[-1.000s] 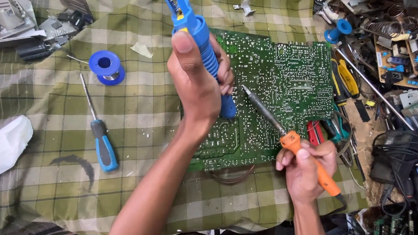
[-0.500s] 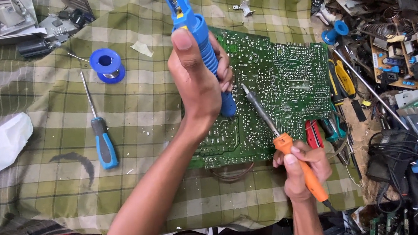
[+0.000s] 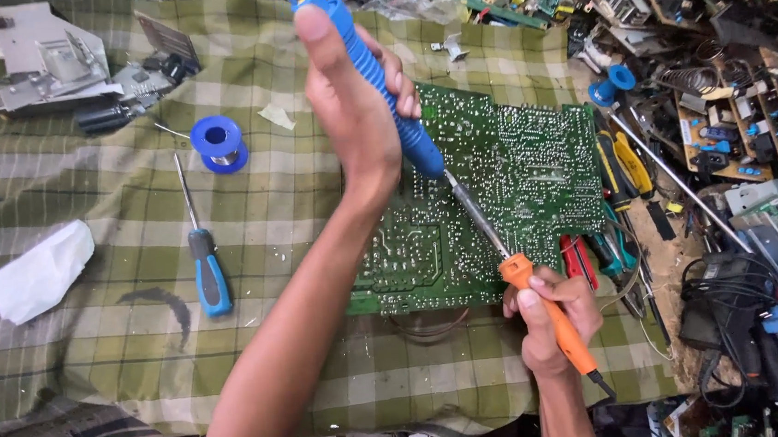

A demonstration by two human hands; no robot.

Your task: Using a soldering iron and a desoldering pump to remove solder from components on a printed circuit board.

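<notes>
Your left hand [image 3: 357, 110] was wrapped tight around the blue desoldering pump [image 3: 378, 81], thumb up along its barrel, its nozzle set down on the green circuit board [image 3: 533, 170]. Your right hand [image 3: 549, 312] pinched the orange-handled soldering iron [image 3: 529, 291] like a pen, fingers closed on the grip, the metal shaft slanting up so the tip met the board just beside the pump's nozzle.

To do this well, you needed the iron's tip resting on the one joint, not dragging across neighbouring pads, and the pump's nozzle kept upright and close against that same spot. Holding both tools steady mattered more than pressure; bracing the heel of your right hand on the cloth would have helped.

The board lay solder side up on the green checked cloth [image 3: 111, 213], in the middle of the bench, its face crowded with pale traces and silvery joints, its lower left part hidden by your forearm. A blue-handled screwdriver [image 3: 205, 261] and a blue spool of solder wire [image 3: 219, 144] lay well apart to the left.
</notes>
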